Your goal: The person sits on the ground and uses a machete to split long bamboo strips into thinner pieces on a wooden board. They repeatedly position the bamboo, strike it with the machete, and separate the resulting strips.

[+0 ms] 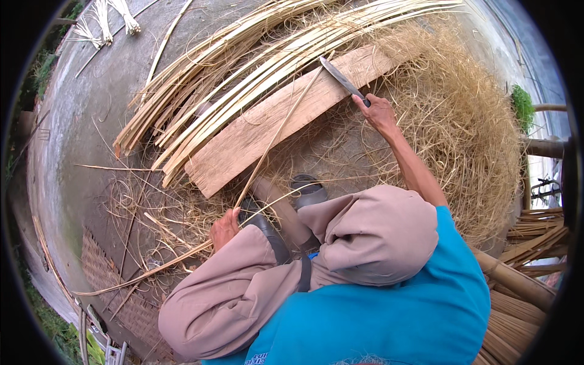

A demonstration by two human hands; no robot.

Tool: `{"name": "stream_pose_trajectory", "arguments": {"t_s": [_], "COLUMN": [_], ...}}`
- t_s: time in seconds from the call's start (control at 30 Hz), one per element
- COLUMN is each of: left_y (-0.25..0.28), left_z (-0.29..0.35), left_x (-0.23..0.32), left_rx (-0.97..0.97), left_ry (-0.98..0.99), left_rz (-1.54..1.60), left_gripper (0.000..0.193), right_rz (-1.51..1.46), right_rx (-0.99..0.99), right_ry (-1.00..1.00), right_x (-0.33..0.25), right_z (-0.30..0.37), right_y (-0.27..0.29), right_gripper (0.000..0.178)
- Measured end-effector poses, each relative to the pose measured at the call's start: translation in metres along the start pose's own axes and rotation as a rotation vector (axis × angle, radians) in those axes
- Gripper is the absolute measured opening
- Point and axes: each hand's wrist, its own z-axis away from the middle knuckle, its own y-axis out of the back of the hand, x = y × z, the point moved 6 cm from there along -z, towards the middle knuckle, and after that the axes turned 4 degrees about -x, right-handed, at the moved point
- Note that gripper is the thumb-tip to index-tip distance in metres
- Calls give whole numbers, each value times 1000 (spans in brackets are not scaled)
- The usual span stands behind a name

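My left hand (225, 230), beside my left knee, is closed on a thin bamboo strip (281, 129). From there the strip slants up across a flat wooden plank (228, 149), its far end meeting the knife tip. The knife (342, 79) has a grey blade and a dark handle, and my right hand (378, 113) is wrapped round that handle at the plank's near edge. A pale curled strip (283, 198) bends past my left hand toward my shoes. Another strip (146, 274) stretches left from behind the same hand.
Long bundles of split bamboo (201, 100) lie beyond the plank. A large heap of fine shavings (462, 140) fills the right side. A woven mat (115, 292) lies at lower left, white tied bundles (103, 24) at far left. A thick bamboo pole (517, 283) stands behind my right side.
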Motion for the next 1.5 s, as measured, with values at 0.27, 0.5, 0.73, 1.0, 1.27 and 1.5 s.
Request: {"name": "stream_pose_trajectory", "arguments": {"t_s": [0.27, 0.5, 0.73, 1.0, 1.27, 1.5], "left_y": [6, 31, 36, 37, 43, 58], "left_z": [19, 14, -2, -11, 11, 2], "left_x": [-27, -17, -1, 3, -18, -16], "left_rx": [-12, -215, 9, -18, -14, 10], "left_ry": [36, 249, -37, -49, -22, -10], "left_rz": [-56, 807, 317, 316, 364, 344], "left_gripper": [39, 30, 29, 30, 35, 56], "right_rz": [-177, -329, -502, -185, -77, 145], "right_rx": [40, 198, 178, 215, 312, 3], "right_ry": [-20, -249, -367, -331, 492, 1063], "right_x": [21, 60, 45, 74, -113, -241], "right_z": [-18, 9, 76, 76, 99, 99], "right_y": [-12, 1, -65, -59, -51, -91], "right_gripper": [66, 71, 69, 60, 60, 50]}}
